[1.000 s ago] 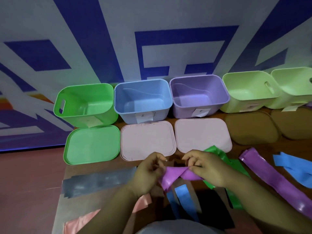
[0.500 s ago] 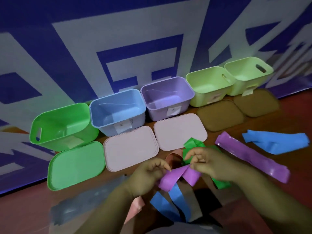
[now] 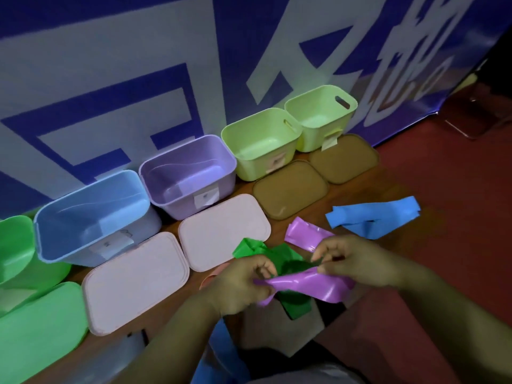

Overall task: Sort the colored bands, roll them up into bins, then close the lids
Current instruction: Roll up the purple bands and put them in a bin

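A purple band is stretched between my two hands just above the table. My left hand pinches its left end, and my right hand pinches it further along, fingers curled. Beneath it lies a green band. A second purple band lies behind my right hand, and a blue band sits to the right. Open bins line the wall: green, blue, purple and two light green.
Lids lie in front of the bins: a green lid, two pale pink lids and two brown lids. Another blue band lies near my body. A pink band peeks out behind my left hand.
The view has swung left and tilted. My hands have moved apart, drawing the purple band out longer between them; it was bunched close together before.
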The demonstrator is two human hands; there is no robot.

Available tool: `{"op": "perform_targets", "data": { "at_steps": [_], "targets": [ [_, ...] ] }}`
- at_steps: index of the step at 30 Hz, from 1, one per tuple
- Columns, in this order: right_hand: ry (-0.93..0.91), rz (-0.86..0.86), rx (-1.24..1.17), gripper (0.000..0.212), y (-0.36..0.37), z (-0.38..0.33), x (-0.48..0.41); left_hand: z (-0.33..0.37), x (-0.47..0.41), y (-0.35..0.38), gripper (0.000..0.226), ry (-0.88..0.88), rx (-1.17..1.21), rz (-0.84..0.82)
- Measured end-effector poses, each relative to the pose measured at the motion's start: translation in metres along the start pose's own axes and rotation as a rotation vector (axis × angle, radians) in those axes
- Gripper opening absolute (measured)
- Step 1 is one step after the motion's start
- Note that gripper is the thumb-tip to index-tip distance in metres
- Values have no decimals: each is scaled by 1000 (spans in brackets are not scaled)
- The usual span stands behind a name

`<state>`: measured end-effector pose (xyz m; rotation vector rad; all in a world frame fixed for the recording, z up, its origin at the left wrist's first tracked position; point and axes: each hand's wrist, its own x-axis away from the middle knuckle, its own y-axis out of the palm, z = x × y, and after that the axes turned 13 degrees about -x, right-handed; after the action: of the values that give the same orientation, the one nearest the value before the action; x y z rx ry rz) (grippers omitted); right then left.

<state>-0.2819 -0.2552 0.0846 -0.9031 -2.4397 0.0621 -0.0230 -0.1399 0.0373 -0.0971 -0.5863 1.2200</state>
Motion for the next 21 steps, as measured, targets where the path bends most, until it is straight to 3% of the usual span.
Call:
{"op": "perform_targets", "data": {
  "at_steps": [9,15,21],
  "targets": [
    [15,110,-60,17,-78,59,-16,19,-98,9,31,-27,-69,-62],
    [39,254,59,24,-105,95,-28,26,-153,19,34,-57,-41,-37],
    [114,314,121,20,-117,117,-41,28,-199,22,29,-90,-242,-13]
  ]
}}
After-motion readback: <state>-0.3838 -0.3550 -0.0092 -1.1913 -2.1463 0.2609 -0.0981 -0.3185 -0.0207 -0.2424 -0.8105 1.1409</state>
